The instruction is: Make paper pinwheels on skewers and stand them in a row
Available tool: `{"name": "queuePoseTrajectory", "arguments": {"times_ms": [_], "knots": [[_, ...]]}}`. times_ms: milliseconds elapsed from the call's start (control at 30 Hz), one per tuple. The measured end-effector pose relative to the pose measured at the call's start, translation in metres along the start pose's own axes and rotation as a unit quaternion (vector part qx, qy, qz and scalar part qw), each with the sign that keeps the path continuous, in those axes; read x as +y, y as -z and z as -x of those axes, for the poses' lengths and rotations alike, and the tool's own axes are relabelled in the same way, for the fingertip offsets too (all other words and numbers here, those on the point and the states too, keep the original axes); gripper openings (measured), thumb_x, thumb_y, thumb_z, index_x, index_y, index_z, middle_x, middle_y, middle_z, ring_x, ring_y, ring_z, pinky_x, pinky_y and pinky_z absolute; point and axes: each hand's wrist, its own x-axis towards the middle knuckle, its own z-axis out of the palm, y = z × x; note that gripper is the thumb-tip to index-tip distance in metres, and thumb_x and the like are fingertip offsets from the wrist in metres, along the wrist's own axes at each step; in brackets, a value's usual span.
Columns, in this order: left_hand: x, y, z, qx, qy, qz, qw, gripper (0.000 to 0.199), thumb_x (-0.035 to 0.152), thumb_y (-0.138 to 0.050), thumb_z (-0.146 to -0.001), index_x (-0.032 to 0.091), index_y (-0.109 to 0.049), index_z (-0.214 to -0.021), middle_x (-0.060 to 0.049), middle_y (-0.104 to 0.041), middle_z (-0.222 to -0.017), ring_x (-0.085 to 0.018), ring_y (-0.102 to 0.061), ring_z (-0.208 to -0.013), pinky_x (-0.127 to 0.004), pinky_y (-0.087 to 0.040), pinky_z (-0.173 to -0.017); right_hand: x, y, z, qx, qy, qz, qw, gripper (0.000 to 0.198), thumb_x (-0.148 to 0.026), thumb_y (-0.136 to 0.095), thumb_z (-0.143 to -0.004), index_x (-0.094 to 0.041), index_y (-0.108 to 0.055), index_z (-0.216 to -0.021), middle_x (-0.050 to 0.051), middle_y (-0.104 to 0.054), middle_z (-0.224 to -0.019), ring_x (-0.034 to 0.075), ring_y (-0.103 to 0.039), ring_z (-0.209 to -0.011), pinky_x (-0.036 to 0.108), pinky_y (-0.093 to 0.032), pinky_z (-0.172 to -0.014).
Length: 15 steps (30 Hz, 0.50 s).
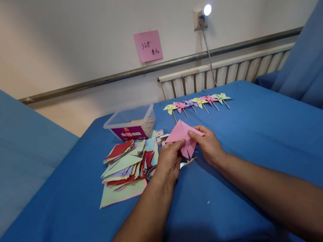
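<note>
A square of pink paper [183,130], turned corner-up with slits running in from its corners, is held above the blue cloth. My left hand [170,159] pinches its left side, thumb on top. On the right side my right hand [208,143] grips it the same way, thumb pressing near the middle. Beneath the paper lie scissors [188,163], partly hidden by my left hand. Left of my hands sits a stack of coloured paper pieces [126,168] in red, green, yellow and purple.
A clear plastic box [129,121] with a purple label holds thin sticks. Small white boxes [162,138] lie beside it. A row of paper pinwheels [199,102] on sticks lies at the back. A radiator [227,71] and a metal rail [115,77] run along the wall.
</note>
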Motion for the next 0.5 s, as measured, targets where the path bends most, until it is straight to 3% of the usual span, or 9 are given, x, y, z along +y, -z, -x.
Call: {"name": "queuePoseTrajectory", "arguments": {"times_ms": [500], "knots": [[-0.0009,0.0048,-0.0030,0.007,0.001,-0.050,0.999,0.015,0.013,-0.077,-0.056,0.008,-0.068,-0.068,-0.006,-0.067,-0.059,-0.013,-0.060,-0.053,-0.024,-0.049,-0.057,-0.0051,0.0002,0.0000,-0.004,0.022,0.035,0.999,0.031,-0.038,-0.074,-0.065,-0.017,-0.063,-0.084,-0.001,-0.062,-0.075,0.012,-0.053,-0.064,0.025,-0.042,-0.062]]}}
